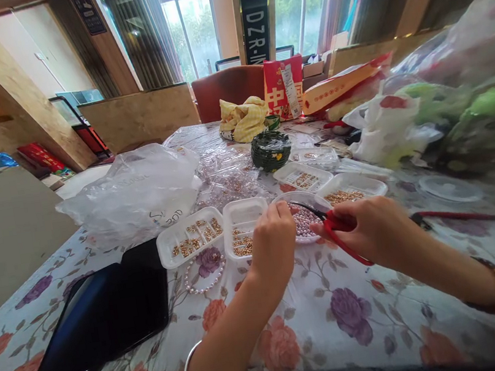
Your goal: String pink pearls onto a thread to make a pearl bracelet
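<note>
My right hand point(374, 225) grips red-handled scissors point(333, 222), their dark blades pointing left over a round clear bowl point(322, 202) of pink pearl beads point(302, 225). Close to the blade tips, my left hand point(274, 240) is closed in a pinch; whatever its fingers hold is too small or hidden to make out. Left of the bowl stand two white compartment trays, a near one point(229, 210) and a farther-left one point(165, 253), both with gold beads. A pale pink beaded bracelet point(204, 291) lies on the flowered tablecloth point(316, 336) in front of them.
A black tablet-like slab point(109, 318) lies at the left, beside crumpled clear plastic bags point(131, 187). Behind the bowl are more bead trays point(304, 176) and a dark green coil point(271, 150). A red-handled tool point(461, 215) and full plastic bags point(473, 108) occupy the right.
</note>
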`<state>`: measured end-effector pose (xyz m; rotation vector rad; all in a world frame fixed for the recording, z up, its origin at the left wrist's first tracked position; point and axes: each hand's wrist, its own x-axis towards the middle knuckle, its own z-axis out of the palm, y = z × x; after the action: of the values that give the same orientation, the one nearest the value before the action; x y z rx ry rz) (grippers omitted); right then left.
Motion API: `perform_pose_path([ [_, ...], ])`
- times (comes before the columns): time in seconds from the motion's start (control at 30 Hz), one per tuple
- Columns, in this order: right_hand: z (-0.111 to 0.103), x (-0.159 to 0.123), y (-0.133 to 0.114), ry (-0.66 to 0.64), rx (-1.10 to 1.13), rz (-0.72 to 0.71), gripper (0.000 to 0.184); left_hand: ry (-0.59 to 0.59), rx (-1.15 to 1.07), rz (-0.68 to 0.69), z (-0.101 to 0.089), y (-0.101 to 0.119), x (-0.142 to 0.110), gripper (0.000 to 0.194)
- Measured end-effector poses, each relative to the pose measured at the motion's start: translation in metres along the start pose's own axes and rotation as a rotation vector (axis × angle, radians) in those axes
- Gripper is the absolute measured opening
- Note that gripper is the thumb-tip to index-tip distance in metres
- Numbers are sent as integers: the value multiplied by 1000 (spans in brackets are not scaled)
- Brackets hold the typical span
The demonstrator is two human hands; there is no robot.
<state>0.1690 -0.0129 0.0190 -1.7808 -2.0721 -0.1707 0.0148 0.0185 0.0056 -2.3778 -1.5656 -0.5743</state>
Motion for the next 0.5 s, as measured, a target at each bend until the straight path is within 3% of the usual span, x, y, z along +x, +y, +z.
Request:
perform_pose_path([
  [0.5,2,-4,-6,-19,-92,50,35,42,25,21,1,0,-2,11],
])
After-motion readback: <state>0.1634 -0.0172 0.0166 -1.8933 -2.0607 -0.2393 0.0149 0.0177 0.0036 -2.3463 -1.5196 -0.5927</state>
